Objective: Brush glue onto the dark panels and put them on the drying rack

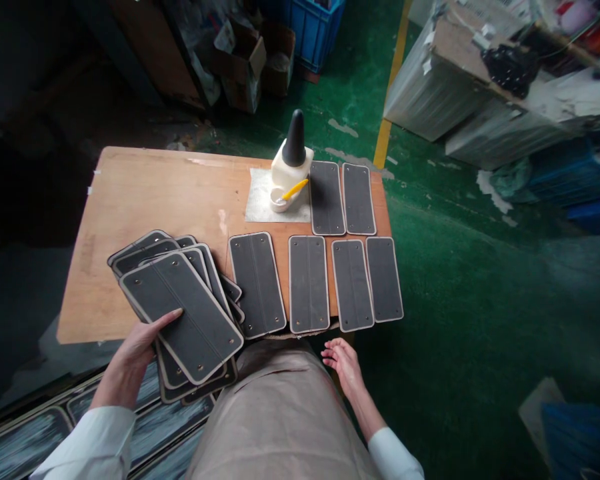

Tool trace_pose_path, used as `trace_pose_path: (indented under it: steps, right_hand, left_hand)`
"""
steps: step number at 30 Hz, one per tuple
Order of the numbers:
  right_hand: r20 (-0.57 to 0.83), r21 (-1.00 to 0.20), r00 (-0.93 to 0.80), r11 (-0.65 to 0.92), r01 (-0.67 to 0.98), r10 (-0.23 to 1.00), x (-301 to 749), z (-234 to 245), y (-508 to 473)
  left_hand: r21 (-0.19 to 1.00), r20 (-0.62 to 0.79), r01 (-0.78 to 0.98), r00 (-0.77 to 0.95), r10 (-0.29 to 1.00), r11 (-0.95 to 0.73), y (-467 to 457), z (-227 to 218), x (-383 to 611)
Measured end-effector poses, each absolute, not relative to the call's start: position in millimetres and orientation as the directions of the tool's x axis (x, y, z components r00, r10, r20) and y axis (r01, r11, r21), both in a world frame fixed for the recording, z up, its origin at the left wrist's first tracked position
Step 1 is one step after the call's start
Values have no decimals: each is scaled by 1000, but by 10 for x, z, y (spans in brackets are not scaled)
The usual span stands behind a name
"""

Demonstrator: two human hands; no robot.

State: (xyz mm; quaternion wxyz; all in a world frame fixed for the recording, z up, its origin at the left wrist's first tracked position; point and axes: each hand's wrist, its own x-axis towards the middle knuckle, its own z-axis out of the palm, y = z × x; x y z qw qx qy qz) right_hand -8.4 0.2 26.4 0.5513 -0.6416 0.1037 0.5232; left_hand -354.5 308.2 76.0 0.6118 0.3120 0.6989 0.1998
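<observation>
Six dark panels (pixel 309 283) lie spread along the surface (pixel 180 193), and the left hand (pixel 139 343) is clamped on a fanned stack (pixel 193 323), thumb on top! Well apart, the right hand (pixel 343 363) hangs bare, fingers loosely curled, near the panels.

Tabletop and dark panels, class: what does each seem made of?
Tabletop: smooth, probably wood or veneered board, from its light-brown sheen. Dark panels: matt, perhaps leather or imitation leather, several showing seam-like lines; small shiny corner fittings look metallic.

Lower panels (pixel 171 375) — mostly hidden beneath top panel (pixel 190 323)
</observation>
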Motion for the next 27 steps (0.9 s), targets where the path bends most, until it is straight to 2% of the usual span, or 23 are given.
trace_pose_path:
  steps: [6, 12, 15, 18, 21, 25, 27]
  right_hand:
    - [-747, -660, 496, -405, -633, 442, -114, 204, -111]
    - [-820, -567, 384, -516, -642, 424, -141, 201, -165]
    - [-829, -557, 355, -591, -583, 431, -113, 180, -165]
    - [-823, -559, 383, -717, -417, 419, -47, 103, -177]
    - [-797, -533, 414, -835, -139, 440, 31, 18, -211]
    - [-585, -666, 384, -694, 276, 714, 92, 43, -257]
    - [-597, -639, 349, -691, 338, 723, 107, 150, -235]
  left_hand:
    - [630, -755, 183, -80, 650, 755, 3068, 808, -3503]
    - [651, -745, 150, -66, 664, 744, 3065, 844, -3474]
    - [658, -742, 139, -42, 669, 740, 3057, 884, -3457]
    - [679, -727, 123, -21, 686, 724, 3047, 928, -3434]
    - [659, -745, 128, -16, 666, 741, 3047, 942, -3431]
    - [647, -755, 146, -15, 656, 748, 3054, 898, -3466]
    - [646, -756, 152, -14, 655, 748, 3052, 873, -3483]
